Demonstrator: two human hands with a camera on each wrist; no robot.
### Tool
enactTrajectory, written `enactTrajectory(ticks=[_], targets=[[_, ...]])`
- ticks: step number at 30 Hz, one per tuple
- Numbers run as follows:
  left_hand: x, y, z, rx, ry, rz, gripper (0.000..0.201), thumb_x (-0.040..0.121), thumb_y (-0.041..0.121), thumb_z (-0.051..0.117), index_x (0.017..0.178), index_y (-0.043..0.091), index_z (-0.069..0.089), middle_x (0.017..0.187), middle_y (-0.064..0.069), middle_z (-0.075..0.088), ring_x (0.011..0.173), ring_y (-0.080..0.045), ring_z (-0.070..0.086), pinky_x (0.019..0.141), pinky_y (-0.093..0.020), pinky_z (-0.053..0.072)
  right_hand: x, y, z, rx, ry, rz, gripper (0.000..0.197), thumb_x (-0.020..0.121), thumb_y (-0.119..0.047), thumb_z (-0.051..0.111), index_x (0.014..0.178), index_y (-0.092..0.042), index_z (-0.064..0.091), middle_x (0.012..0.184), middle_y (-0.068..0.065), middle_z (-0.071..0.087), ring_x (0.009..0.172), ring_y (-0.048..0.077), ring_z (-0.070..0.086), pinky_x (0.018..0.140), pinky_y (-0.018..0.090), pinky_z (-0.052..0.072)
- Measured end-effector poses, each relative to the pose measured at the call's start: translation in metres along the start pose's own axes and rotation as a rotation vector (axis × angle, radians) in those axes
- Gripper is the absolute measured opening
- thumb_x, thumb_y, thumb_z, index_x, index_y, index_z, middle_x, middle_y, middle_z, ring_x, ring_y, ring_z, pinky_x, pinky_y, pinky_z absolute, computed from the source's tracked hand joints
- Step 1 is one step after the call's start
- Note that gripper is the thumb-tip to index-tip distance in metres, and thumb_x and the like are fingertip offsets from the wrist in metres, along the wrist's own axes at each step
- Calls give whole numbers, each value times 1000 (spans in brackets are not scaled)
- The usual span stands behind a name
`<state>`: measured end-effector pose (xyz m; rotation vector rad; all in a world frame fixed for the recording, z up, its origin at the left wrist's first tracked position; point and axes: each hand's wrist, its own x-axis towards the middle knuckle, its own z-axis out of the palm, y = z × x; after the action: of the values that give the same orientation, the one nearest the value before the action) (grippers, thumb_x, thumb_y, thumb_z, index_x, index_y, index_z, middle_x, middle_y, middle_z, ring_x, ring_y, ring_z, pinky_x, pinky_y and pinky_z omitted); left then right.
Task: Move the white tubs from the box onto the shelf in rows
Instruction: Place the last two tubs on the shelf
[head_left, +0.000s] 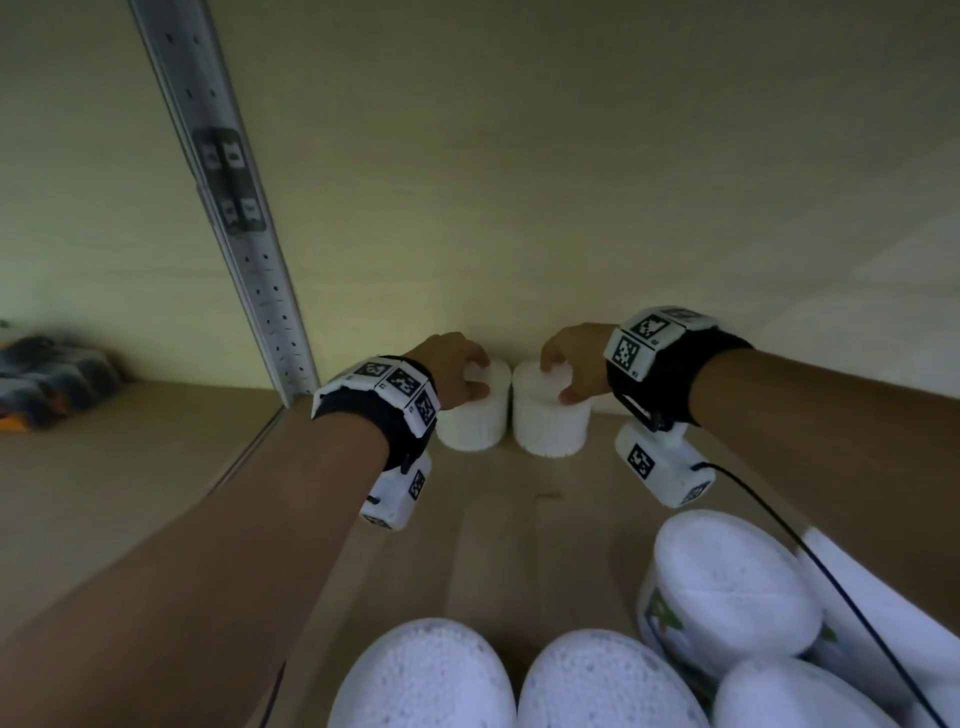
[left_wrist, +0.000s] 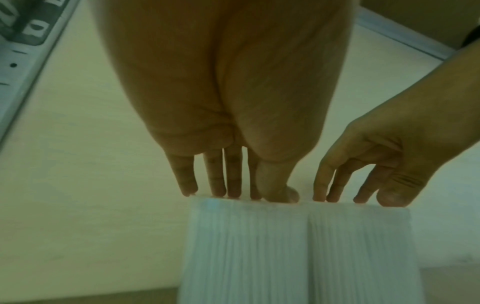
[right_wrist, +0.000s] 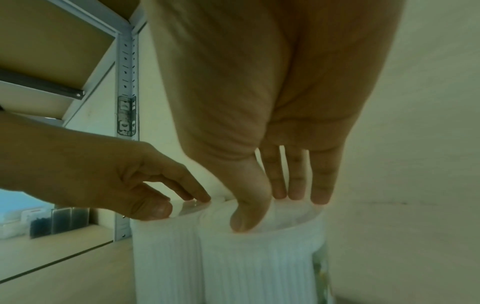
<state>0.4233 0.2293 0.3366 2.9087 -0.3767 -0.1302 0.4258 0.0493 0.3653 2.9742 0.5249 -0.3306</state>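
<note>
Head view: two ribbed white tubs stand upright side by side at the back of the wooden shelf (head_left: 519, 499), against the rear wall, just beside each other. The left hand (head_left: 452, 371) grips the top of the left tub (head_left: 475, 421), thumb at the front and fingers curled over the lid. The right hand (head_left: 574, 364) grips the top of the right tub (head_left: 550, 423) in the same manner. More white tubs (head_left: 727, 587) lie in the foreground at the bottom. A perforated metal upright (head_left: 244, 249) stands at left.

Left wrist view: the left hand's fingertips (left_wrist: 218, 190) and thumb rest on the tub's top edge (left_wrist: 246, 246); the right hand (left_wrist: 376, 164) sits likewise on the neighbouring tub (left_wrist: 363, 246).

Right wrist view: the right thumb (right_wrist: 246, 216) hooks over the near rim of the right tub (right_wrist: 259, 267); three fingers reach the far rim. The left hand (right_wrist: 116, 174) pinches the left tub's (right_wrist: 166, 257) lid.
</note>
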Motion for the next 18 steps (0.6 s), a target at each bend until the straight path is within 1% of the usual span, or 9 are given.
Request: enactTrajectory(ticks=[3, 6, 9, 12, 14, 15, 16, 18], targets=[[0, 0, 1, -17, -1, -4, 50, 94, 31, 56, 140, 17, 44, 149, -8, 36, 136, -25, 37, 110, -32, 30, -2, -1, 1, 12, 7, -1, 53, 91, -18, 60, 140, -10, 43, 148, 8, 39, 132, 25, 44, 104, 28, 36], [0, 0, 2, -19, -2, -9, 50, 94, 31, 56, 140, 17, 44, 148, -8, 36, 136, -25, 37, 110, -32, 30, -4, -1, 1, 42, 25, -29, 49, 92, -3, 51, 140, -11, 45, 150, 9, 37, 134, 25, 43, 104, 28, 36], [-1, -1, 3, -31, 0, -15, 50, 93, 31, 56, 139, 17, 45, 147, -8, 37, 135, -25, 37, 109, -32, 31, -5, -2, 2, 82, 45, -79, 48, 88, 6, 48, 131, -14, 55, 147, 8, 42, 131, 27, 46, 98, 31, 41], [-1, -1, 4, -44, 0, -12, 50, 93, 31, 57, 140, 16, 45, 146, -9, 39, 134, -26, 39, 109, -33, 32, -5, -1, 1, 137, 80, -100, 45, 85, 7, 49, 125, -12, 59, 141, 9, 46, 125, 29, 49, 89, 29, 41], [-2, -1, 4, -52, -8, -12, 51, 93, 30, 57, 140, 16, 44, 145, -9, 39, 134, -26, 39, 110, -33, 32, -5, 1, 0, 175, 107, -69, 40, 87, 2, 51, 125, -9, 58, 136, 11, 49, 121, 29, 51, 88, 29, 42], [-2, -1, 4, -57, -12, -11, 51, 93, 30, 56, 141, 16, 43, 145, -9, 38, 134, -26, 39, 110, -33, 32, -4, 2, 1, 166, 118, -42, 36, 89, -6, 54, 125, -6, 58, 134, 12, 52, 119, 29, 52, 90, 31, 44], [-2, -1, 4, -58, -13, -9, 51, 94, 30, 56, 141, 16, 43, 146, -9, 38, 134, -26, 39, 110, -32, 31, -3, 3, 3, 140, 114, -15, 35, 92, -18, 56, 125, -4, 57, 131, 14, 54, 117, 29, 54, 92, 32, 45], [-2, 0, 3, -52, -15, -4, 51, 94, 30, 56, 141, 15, 42, 146, -10, 37, 135, -26, 38, 109, -32, 31, 0, 2, 7, 58, 51, 42, 52, 92, -41, 54, 125, 0, 57, 128, 16, 58, 116, 30, 57, 97, 35, 46]])
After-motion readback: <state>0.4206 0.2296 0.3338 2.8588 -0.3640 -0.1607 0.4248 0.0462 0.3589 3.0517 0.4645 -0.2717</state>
